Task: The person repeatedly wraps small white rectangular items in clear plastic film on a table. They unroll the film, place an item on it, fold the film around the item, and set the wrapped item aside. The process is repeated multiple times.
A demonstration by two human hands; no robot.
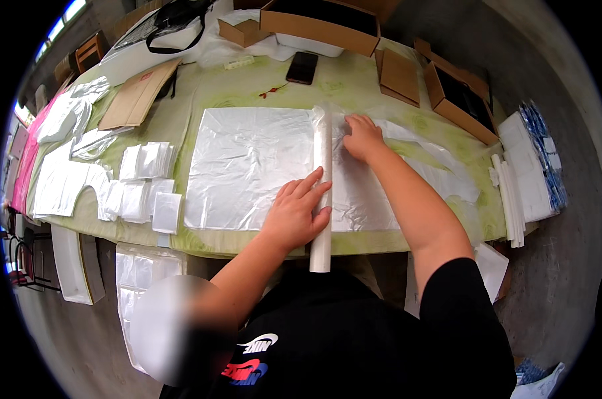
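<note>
A long white roll point(321, 143) lies lengthwise across a shiny, thin plastic sheet point(248, 146), and its near end sticks out past the table edge. My left hand point(296, 209) rests against the left side of the roll, fingers spread, fingertips and thumb touching it. To the right of the roll, near its far end, my right hand point(363, 138) lies on crumpled clear film point(361, 199) with its fingers bent and apart. Whether the right fingertips pinch any film is not plain, but nothing thick is in them.
Folded white plastic packets point(137, 201) lie left on the green-patterned tablecloth point(261, 86). A phone point(301, 68) and a cardboard box point(321, 26) are at the back. Another open box point(457, 100) stands far right, near thin white tubes point(509, 199). A flat cardboard piece point(138, 95) lies back left.
</note>
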